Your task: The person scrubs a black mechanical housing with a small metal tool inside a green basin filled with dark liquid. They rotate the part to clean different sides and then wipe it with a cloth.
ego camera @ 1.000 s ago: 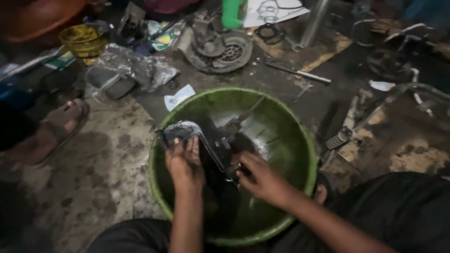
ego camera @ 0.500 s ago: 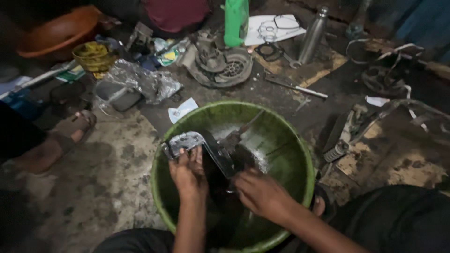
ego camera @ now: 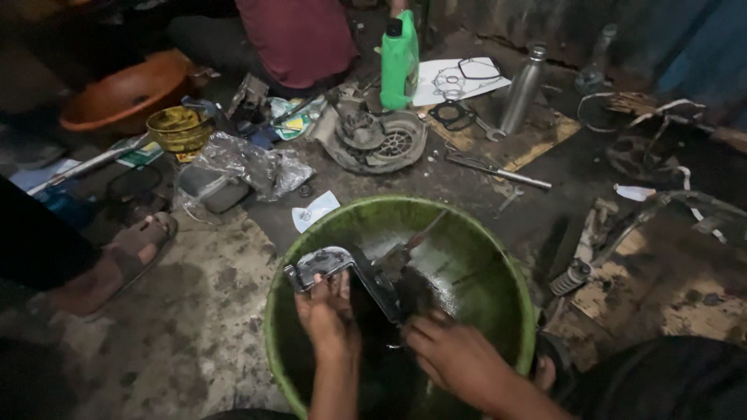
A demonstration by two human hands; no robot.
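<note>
The fingers of the left hand [ego camera: 331, 315] are curling over the rounded, silvery end of a greasy metal engine cover [ego camera: 323, 264], gripping it from below, while the right hand [ego camera: 447, 354] is pressing down with bent fingers on something dark at the cover's lower edge; whether those fingers are closing on a tool or a rag cannot be told in the gloom. The cover, a flat casting with a dull sheen and a dark angular arm running off it, is sitting tilted inside a round green plastic basin [ego camera: 513, 288] whose inner wall is glistening wet and smeared with black oil. A thin rod-like tool [ego camera: 416, 233] is leaning in the basin behind the cover. Beyond the rim, on the stained concrete floor [ego camera: 179, 327], a finned round engine part [ego camera: 381, 144] is lying near a glossy green plastic bottle [ego camera: 399, 62], a brushed steel flask [ego camera: 520, 78], crumpled clear plastic wrap [ego camera: 249, 163] and a yellow bowl [ego camera: 180, 128]. At left another person's sandalled foot [ego camera: 117, 260] is resting.
</note>
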